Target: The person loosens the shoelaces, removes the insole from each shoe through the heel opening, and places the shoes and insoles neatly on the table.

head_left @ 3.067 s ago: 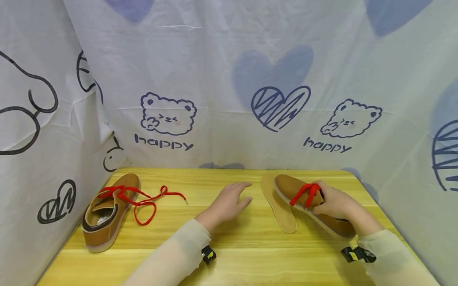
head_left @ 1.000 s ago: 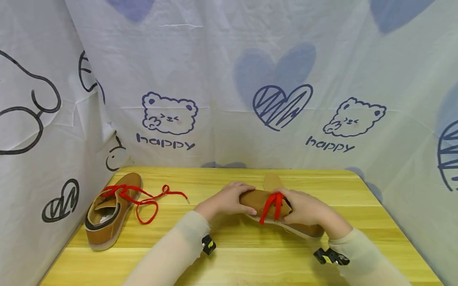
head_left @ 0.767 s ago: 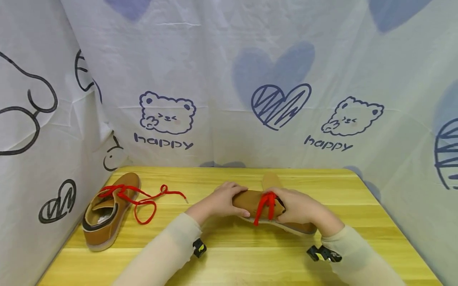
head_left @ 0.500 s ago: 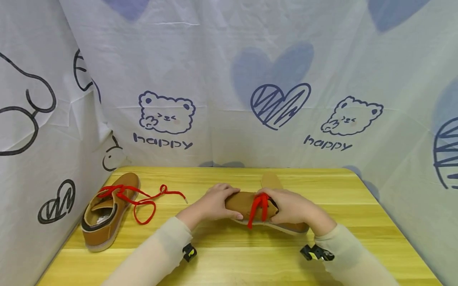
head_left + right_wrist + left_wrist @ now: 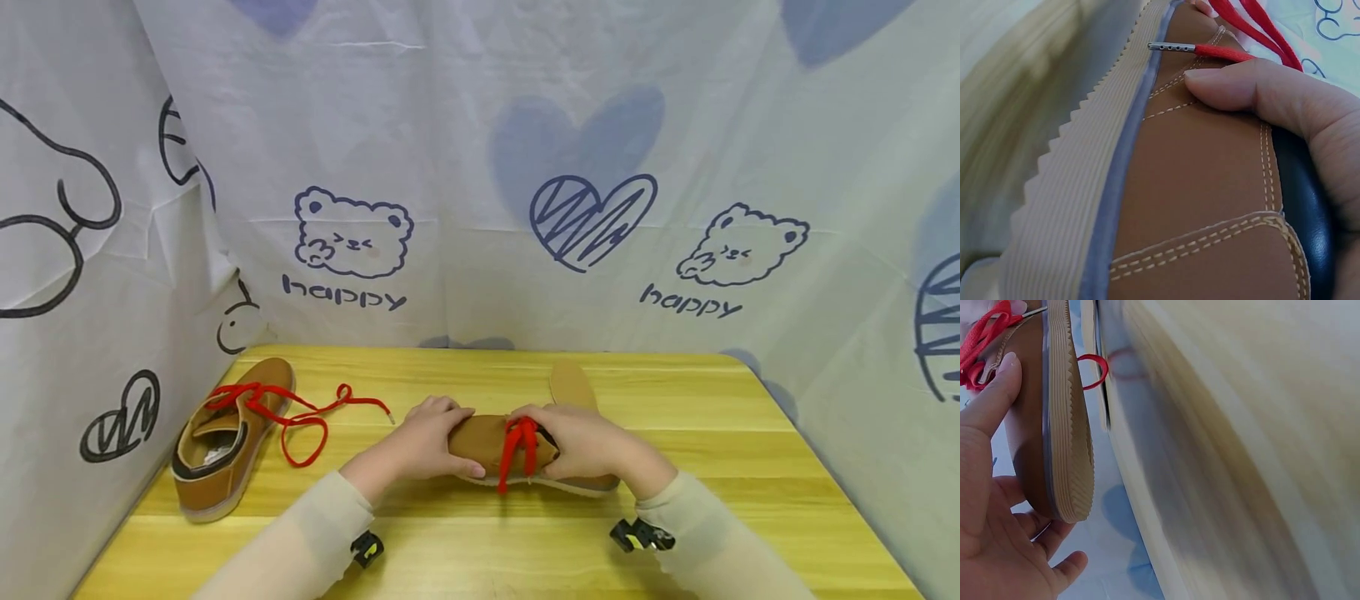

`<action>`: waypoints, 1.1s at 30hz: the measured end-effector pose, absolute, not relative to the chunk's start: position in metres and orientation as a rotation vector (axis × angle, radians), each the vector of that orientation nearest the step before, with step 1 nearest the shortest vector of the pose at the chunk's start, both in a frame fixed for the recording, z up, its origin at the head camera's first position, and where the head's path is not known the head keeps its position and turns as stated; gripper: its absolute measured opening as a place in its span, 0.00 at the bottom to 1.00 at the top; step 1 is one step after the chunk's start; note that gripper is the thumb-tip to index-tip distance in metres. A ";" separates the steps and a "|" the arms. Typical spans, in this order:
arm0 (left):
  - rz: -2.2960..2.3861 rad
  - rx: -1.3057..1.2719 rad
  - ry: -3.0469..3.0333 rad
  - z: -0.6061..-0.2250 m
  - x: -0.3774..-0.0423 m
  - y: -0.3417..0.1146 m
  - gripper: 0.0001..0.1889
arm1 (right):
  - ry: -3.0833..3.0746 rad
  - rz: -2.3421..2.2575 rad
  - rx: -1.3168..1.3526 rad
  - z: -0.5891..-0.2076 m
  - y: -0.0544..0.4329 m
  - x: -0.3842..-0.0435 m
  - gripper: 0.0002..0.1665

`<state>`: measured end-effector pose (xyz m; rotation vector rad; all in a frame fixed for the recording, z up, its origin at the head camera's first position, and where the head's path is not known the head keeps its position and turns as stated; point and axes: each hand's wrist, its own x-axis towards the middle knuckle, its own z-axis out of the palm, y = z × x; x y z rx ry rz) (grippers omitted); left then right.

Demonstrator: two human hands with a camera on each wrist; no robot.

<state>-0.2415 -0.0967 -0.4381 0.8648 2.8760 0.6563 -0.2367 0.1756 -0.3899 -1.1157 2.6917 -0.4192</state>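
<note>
A brown shoe (image 5: 480,437) with tied red laces (image 5: 519,446) lies crosswise between my hands, toe to the left. In the left wrist view its ridged sole (image 5: 1071,437) shows, raised off the table. My left hand (image 5: 416,442) grips the toe, thumb along the near side and fingers around the far side. My right hand (image 5: 588,446) holds the shoe at its collar, with the thumb (image 5: 1222,87) pressed on the brown side panel near a metal lace tip (image 5: 1171,47). The right fingers are hidden inside or behind the shoe.
Behind the held shoe lies a tan insole (image 5: 572,385), partly covered by my right hand. A second brown shoe (image 5: 206,492) stands at the left table edge, its loose red lace (image 5: 303,421) trailing right. A printed white cloth (image 5: 465,283) encloses the yellow wooden table (image 5: 480,542).
The shoe has moved left from beside the insole and turned more crosswise. My left hand, earlier apart from it, has taken hold of the toe, and both hands have shifted left with it.
</note>
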 end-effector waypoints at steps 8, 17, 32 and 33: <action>0.652 0.823 2.880 -0.442 -0.232 -0.106 0.50 | 2.692 -0.379 -1.105 -0.397 0.165 -0.233 0.47; 0.635 0.793 2.848 -0.447 -0.221 -0.112 0.49 | 2.683 -0.347 -1.111 -0.410 0.158 -0.226 0.48; 0.624 0.779 2.856 -0.448 -0.211 -0.118 0.47 | 2.702 -0.300 -1.106 -0.421 0.148 -0.219 0.48; 0.624 0.777 2.855 -0.448 -0.210 -0.118 0.47 | 2.699 -0.300 -1.098 -0.421 0.148 -0.219 0.49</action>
